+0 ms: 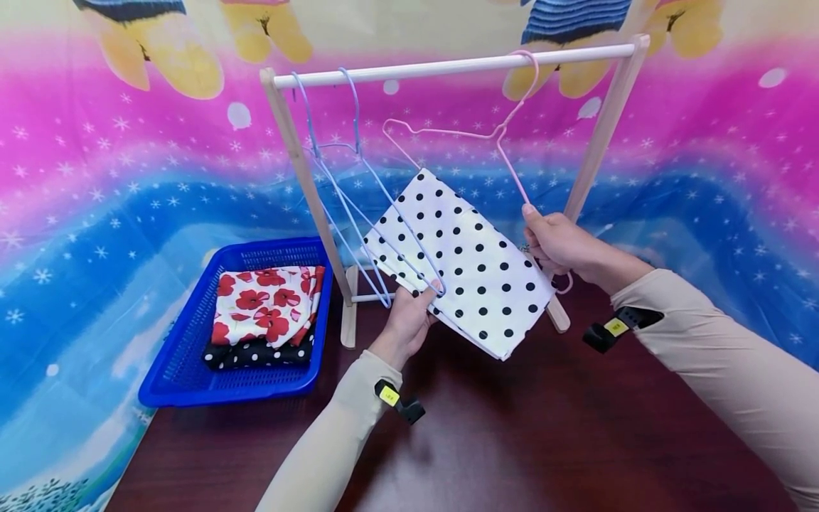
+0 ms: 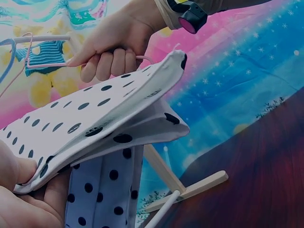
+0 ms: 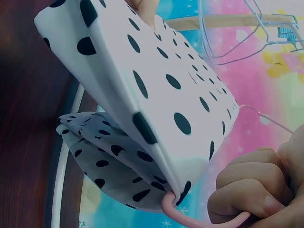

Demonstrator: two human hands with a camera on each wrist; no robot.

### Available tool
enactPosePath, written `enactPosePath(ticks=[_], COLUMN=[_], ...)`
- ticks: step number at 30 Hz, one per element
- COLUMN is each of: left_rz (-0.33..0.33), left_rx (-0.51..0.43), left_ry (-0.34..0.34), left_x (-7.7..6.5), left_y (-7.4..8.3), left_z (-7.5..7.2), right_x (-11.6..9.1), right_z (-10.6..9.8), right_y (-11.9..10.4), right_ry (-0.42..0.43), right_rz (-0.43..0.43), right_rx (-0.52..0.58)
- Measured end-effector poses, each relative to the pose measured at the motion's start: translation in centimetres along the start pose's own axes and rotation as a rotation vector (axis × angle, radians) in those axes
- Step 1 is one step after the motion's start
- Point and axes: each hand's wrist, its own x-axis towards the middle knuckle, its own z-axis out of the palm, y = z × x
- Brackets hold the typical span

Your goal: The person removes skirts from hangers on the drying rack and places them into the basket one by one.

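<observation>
A folded white cloth with black dots [image 1: 473,270] hangs aslant over the pink hanger [image 1: 514,171], whose hook is over the rack's top bar. My left hand [image 1: 409,320] pinches the cloth's lower left edge between thumb and fingers. In the left wrist view the layers of the cloth [image 2: 80,109] gape apart at one end. My right hand [image 1: 557,238] grips the right side of the pink hanger, its fingers curled round the wire. Near that hand, the hanger's end pokes out past the cloth in the right wrist view.
Two blue hangers [image 1: 355,121] hang at the left of the wooden rack [image 1: 448,69], partly in front of the cloth. A blue basket [image 1: 173,363] to the left holds a red-flowered cloth [image 1: 262,299] on a black dotted one [image 1: 262,358]. All stand on a dark table [image 1: 512,441].
</observation>
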Motion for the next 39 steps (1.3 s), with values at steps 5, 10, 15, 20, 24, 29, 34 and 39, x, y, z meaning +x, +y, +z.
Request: enactPosePath(ticks=[5, 10, 15, 20, 24, 29, 34, 39], left_rz=[-0.036, -0.071, -0.085, -0.1, -0.113, -0.117, -0.11, -0.111], left_rx=[0.039, 0.089, 0.111, 0.14, 0.163, 0.187, 0.192, 0.198], left_ry=[0.027, 0.054, 0.061, 0.086, 0.092, 0.088, 0.09, 0.094], left_x=[0.1, 0.2, 0.1, 0.0, -0.1, 0.0, 0.2, 0.2], left_y=[-0.1, -0.1, -0.1, 0.0, 0.1, 0.0, -0.2, -0.4], left_z=[-0.4, -0.8, -1.1, -1.5, -1.8, -2.2, -2.4, -2.7], right_x=[0.1, 0.2, 0.1, 0.0, 0.0, -0.1, -0.1, -0.1], right_z=[-0.2, -0.6, -0.8, -0.9, -0.9, -1.0, -1.1, -1.2], right_y=[0.1, 0.3, 0.3, 0.2, 0.2, 0.1, 0.0, -0.1], right_ry=[-0.004, 0.003, -0.001, 0.001, 0.008, 0.008, 0.014, 0.019], right_rz=[0.002, 0.003, 0.0, 0.003, 0.009, 0.015, 0.02, 0.011], right_rx=[-0.016, -0.043, -0.058, -0.081, -0.102, -0.125, -0.146, -0.18])
